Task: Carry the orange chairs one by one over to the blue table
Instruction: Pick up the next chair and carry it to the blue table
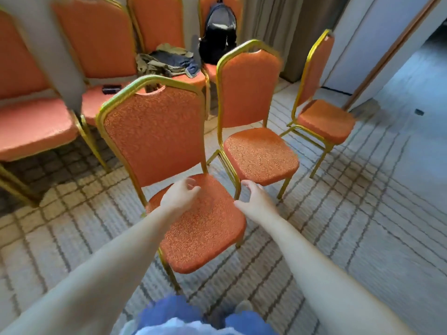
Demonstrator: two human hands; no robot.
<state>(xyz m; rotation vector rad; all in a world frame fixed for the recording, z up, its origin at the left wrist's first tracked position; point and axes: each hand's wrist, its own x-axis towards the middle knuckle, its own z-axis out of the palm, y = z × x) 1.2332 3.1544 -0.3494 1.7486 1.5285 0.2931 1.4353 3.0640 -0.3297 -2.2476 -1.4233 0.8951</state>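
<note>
**Nearest orange chair straight ahead, both hands at its seat**

The nearest orange chair (205, 228) is seen upright on the patterned carpet (350, 226), directly in front of the person. Its seat is turned toward the viewer and its tall backrest rises on the far side, leaning a little to the left. The long axis of the chair is therefore vertical, and the seat runs from far to near.

The left hand (180, 195) is held over the far part of the seat, close to the foot of the backrest. Its fingers are loosely curled and nothing is gripped. The right hand (254, 201) is held at the right edge of the same seat, in the gap before the second orange chair (260, 155). Its fingers are bent and spread and nothing is held in it. Whether its thumb touches the seat edge cannot be told.

Both hands are about equally near the chair. The left is judged better placed for the backrest, the right for the seat's side rim. No lift is judged to have begun, since no grip is seen.

A third orange chair (324, 122) stands farther right. More chairs are lined up at the far left. 1 bears a pile of clothes (167, 60) and another a dark backpack (219, 32).

The blue table is not in view, so its direction cannot be told.
</note>
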